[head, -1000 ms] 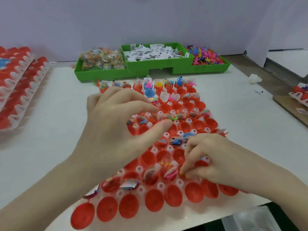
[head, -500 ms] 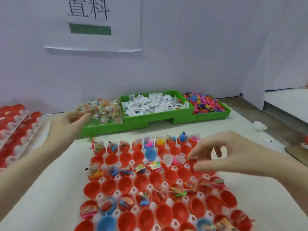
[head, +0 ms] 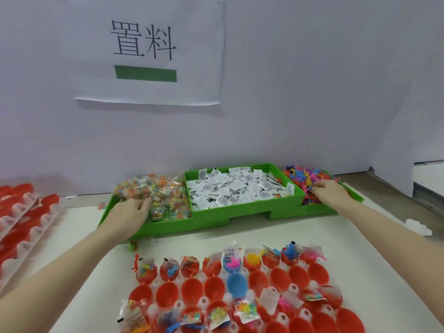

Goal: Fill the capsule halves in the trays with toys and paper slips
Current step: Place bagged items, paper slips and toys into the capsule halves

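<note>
Both hands are out at the green plastic three-compartment supply tray [head: 216,218], which lies across the middle of the frame with its long axis left to right. Left hand [head: 134,210] sits in the left compartment, fingers curled down into the heap of clear-bagged multicoloured bead toys [head: 153,188]; whether a bag is actually pinched I cannot tell. Right hand [head: 330,191] sits in the right compartment, fingertips bunched on the pile of small bright plastic figures [head: 305,176]; hold likewise unclear.

The white folded paper slips [head: 237,188] fill the centre compartment, between the two hands, untouched.

The clear plastic tray of red capsule halves [head: 240,294] lies at lower centre, nearer the viewer than both hands, so the return move is judged to be a pull back toward the body. Far row looks filled; the row behind it is mostly bare cups, including one blue half [head: 236,284]. Right hand looks slightly nearer the right-side empties.

White surface [head: 360,241] carries all this. Stacked trays of red halves [head: 21,222] at left edge. Plain white wall behind with a printed paper sign [head: 149,51], upper left.
</note>
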A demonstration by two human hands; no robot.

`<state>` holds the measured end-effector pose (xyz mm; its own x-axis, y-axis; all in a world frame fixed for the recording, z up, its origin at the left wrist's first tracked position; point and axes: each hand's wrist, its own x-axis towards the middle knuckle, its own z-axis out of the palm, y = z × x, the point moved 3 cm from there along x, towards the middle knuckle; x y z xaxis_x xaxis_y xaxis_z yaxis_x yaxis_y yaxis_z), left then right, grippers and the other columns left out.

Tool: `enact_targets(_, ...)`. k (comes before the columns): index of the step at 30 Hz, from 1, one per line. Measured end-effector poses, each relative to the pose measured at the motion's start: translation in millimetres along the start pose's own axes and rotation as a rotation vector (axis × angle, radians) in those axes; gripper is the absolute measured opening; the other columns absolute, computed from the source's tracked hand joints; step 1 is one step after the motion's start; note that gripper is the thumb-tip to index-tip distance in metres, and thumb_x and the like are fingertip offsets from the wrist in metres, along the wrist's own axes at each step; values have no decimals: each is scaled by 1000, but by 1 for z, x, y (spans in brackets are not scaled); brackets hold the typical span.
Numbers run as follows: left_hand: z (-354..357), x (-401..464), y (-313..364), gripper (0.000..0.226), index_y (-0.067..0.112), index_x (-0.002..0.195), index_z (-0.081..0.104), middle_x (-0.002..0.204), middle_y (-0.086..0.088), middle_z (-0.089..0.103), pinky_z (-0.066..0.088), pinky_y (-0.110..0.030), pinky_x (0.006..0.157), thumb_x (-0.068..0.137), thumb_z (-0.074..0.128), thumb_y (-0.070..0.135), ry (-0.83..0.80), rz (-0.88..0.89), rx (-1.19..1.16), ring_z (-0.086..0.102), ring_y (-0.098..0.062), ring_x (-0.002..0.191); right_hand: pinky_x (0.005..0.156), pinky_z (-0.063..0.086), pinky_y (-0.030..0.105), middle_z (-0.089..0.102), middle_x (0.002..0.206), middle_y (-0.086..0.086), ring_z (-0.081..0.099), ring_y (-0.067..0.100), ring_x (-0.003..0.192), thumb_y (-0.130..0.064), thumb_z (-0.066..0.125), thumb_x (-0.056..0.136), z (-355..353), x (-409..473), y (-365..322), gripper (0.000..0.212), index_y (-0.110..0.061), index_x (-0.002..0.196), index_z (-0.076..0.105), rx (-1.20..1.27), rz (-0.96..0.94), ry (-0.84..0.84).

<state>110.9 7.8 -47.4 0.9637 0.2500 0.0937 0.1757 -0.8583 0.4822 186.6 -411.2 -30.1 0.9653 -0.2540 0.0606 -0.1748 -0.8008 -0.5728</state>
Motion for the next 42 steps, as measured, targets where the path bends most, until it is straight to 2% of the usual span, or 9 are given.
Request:
enact_targets(3, 0, 0, -2, 43, 15, 119, 61, 73, 0, 62, 37, -22, 54, 94, 42, 44, -18, -29, 62, 53, -9, 57, 91, 41, 33, 57, 125, 16, 55, 29, 109, -17, 57, 90, 8, 6, 2, 40, -2, 127, 51, -122, -38, -20)
enact_targets(5, 1, 0, -4, 48, 17, 126, 56, 90, -3, 68, 40, -23, 61, 88, 54, 46, 2, -58, 86, 54, -11, 60, 89, 44, 35, 61, 120, 16, 56, 29, 107, -21, 65, 85, 11, 9, 2, 47, -3, 126, 53, -183, -71, 5)
enact_targets(7, 0, 2, -3, 41, 14, 115, 64, 100, -5, 68, 39, -24, 66, 82, 65, 39, 32, -82, 37, 51, -12, 68, 84, 45, 33, 66, 107, 14, 59, 26, 97, -22, 70, 81, 10, 11, 3, 44, -3, 120, 58, -171, -80, 20)
enact_targets(13, 1, 4, -2, 14, 13, 72, 69, 79, -1, 63, 33, -22, 49, 76, 74, 25, 107, -111, -81, 46, -8, 62, 74, 40, 26, 69, 95, 13, 53, 17, 77, -11, 72, 77, 4, 11, 2, 19, -2, 94, 71, -106, -142, 104)
enact_targets(19, 4, 5, -1, 43, 19, 100, 58, 94, 2, 60, 42, -28, 70, 71, 73, 48, 37, -135, -104, 54, -18, 88, 77, 46, 34, 65, 78, 5, 56, 23, 80, -20, 72, 78, -6, 4, -5, 11, -9, 77, 72, -31, -156, 282)
enact_targets(23, 5, 8, -2, 46, 18, 108, 63, 93, 1, 58, 46, -30, 74, 71, 75, 43, -3, -166, -120, 55, -20, 90, 69, 38, 31, 61, 75, 4, 54, 23, 76, -30, 68, 82, -7, 6, -8, 23, -10, 72, 63, 26, -107, 348)
enact_targets(30, 8, 10, -5, 12, 21, 86, 61, 87, 3, 64, 48, -34, 77, 81, 70, 27, -10, -145, -156, 58, -19, 87, 65, 31, 28, 64, 82, 10, 49, 21, 73, -21, 60, 88, -9, 3, -16, 16, -10, 86, 49, 207, -150, 482)
enact_targets(36, 6, 6, -3, 20, 25, 71, 57, 69, 10, 57, 32, -22, 53, 79, 69, 39, 31, -47, -184, 49, -10, 62, 79, 38, 27, 67, 106, 15, 59, 27, 100, -9, 52, 92, -5, 10, -29, 20, -4, 110, 57, 189, -229, 325)
enact_targets(42, -1, 5, -10, 18, 8, 63, 57, 75, 1, 63, 43, -29, 67, 76, 70, 12, 73, -97, -668, 57, -13, 77, 86, 42, 33, 64, 112, 14, 57, 27, 105, -13, 71, 78, -6, 11, -28, 30, -8, 107, 64, 423, 0, 268)
